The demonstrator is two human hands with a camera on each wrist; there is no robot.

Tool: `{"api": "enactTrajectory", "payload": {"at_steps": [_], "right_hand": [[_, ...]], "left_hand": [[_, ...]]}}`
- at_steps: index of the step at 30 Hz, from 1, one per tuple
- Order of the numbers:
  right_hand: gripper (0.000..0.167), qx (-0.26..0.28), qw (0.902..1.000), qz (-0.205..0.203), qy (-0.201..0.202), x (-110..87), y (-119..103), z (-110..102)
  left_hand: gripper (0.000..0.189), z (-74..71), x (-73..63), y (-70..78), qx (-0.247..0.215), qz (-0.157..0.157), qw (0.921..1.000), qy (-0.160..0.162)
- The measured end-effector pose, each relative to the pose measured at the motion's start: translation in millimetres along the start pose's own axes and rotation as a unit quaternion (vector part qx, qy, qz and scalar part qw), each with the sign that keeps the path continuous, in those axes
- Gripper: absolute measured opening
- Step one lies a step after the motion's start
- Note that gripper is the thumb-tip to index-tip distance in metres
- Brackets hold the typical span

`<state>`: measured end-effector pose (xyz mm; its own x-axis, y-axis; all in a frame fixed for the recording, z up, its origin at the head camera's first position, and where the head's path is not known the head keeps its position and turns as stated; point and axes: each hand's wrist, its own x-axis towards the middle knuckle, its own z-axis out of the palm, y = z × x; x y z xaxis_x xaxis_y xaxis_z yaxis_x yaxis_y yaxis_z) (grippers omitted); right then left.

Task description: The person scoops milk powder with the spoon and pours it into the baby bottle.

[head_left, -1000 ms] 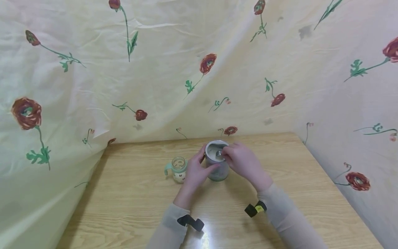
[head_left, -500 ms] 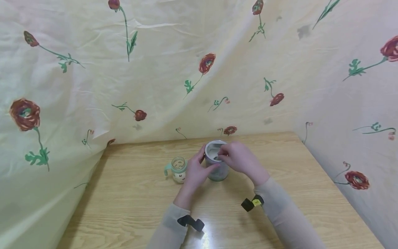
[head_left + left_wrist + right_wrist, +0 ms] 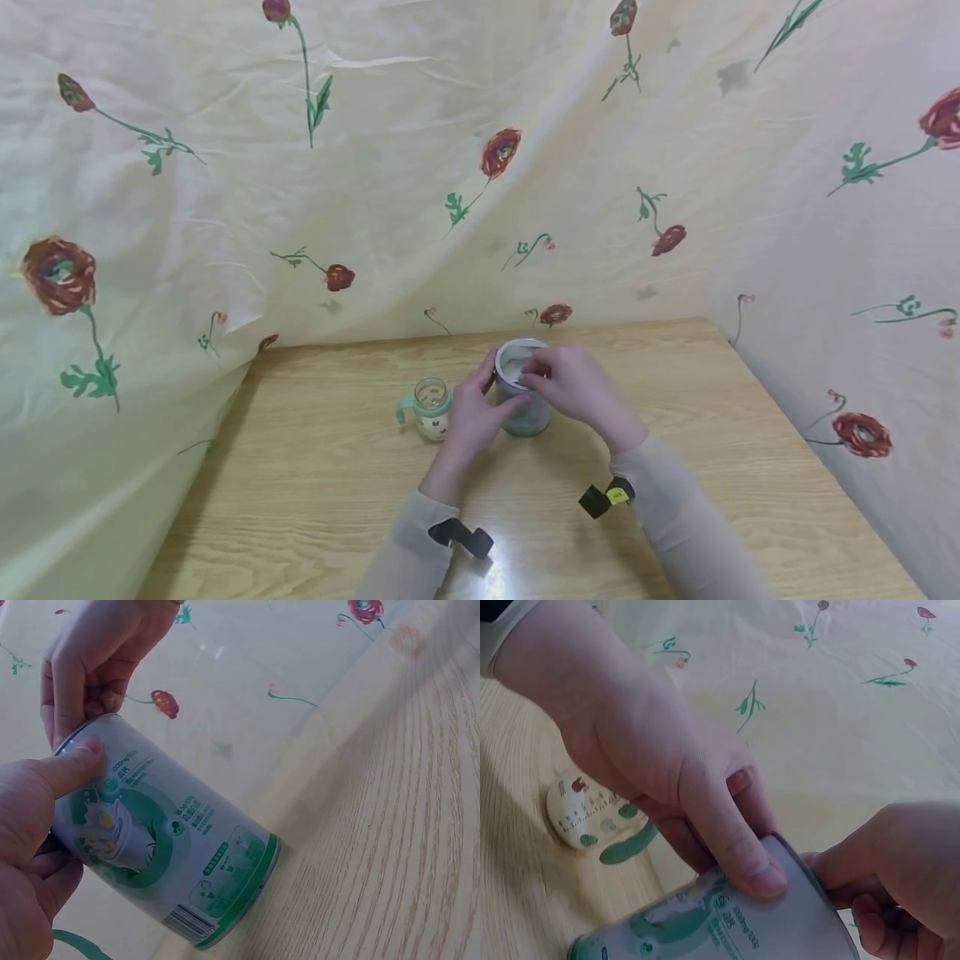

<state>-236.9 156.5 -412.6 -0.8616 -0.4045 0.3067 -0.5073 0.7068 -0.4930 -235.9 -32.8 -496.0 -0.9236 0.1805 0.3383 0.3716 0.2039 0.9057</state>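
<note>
A milk powder can [image 3: 527, 417] with a green and white label stands open on the table. My left hand [image 3: 475, 408] grips its left side, thumb across the label and fingers behind, as the left wrist view shows. Over the mouth, my right hand [image 3: 577, 383] reaches down past the rim with curled fingers, pinching a small shiny scoop that is now almost wholly hidden inside. In the right wrist view the right hand [image 3: 900, 877] bends over the can's edge. Left of the can stands a lidless baby bottle [image 3: 432, 417] with a pale green collar and handle.
The wooden table [image 3: 315, 500] ends at the back against a flower-patterned cloth [image 3: 390, 192], which also hangs at both sides. The bottle is close beside my left hand. Each wrist wears a small black camera on a strap.
My right hand has shifted slightly left and further into the can's mouth. The shiny scoop, visible earlier at the fingertips, has gone from sight. The left hand, can and bottle stay put.
</note>
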Motion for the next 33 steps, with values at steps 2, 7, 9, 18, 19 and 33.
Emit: {"api": "enactTrajectory", "payload": {"at_steps": [2,7,9,18,19,33], "right_hand": [[0.006,0.013,0.9998,0.015,0.007,-0.5,-1,1],[0.007,0.067,0.9943,0.070,0.045,-3.6,-3,4],[0.007,0.093,0.9894,0.090,0.065,-5.4,-3,5],[0.008,0.151,0.9759,0.114,0.109,-14.0,-1,11],[0.008,0.156,0.9744,0.116,0.112,-15.1,-2,12],[0.009,0.222,0.9466,0.139,0.188,-29.8,7,24]], "left_hand": [[0.090,0.1,0.5,-0.7,0.000,0.000,1.0000,-0.001],[0.090,0.4,1.1,-3.1,0.000,-0.006,1.0000,-0.001],[0.091,0.4,1.2,-3.8,-0.001,-0.007,1.0000,-0.001],[0.091,-0.4,1.3,-1.2,-0.003,-0.003,1.0000,-0.001],[0.091,-0.5,1.4,-1.2,-0.003,-0.001,1.0000,-0.001],[0.091,0.7,1.9,-3.2,-0.004,0.001,1.0000,-0.006]]}}
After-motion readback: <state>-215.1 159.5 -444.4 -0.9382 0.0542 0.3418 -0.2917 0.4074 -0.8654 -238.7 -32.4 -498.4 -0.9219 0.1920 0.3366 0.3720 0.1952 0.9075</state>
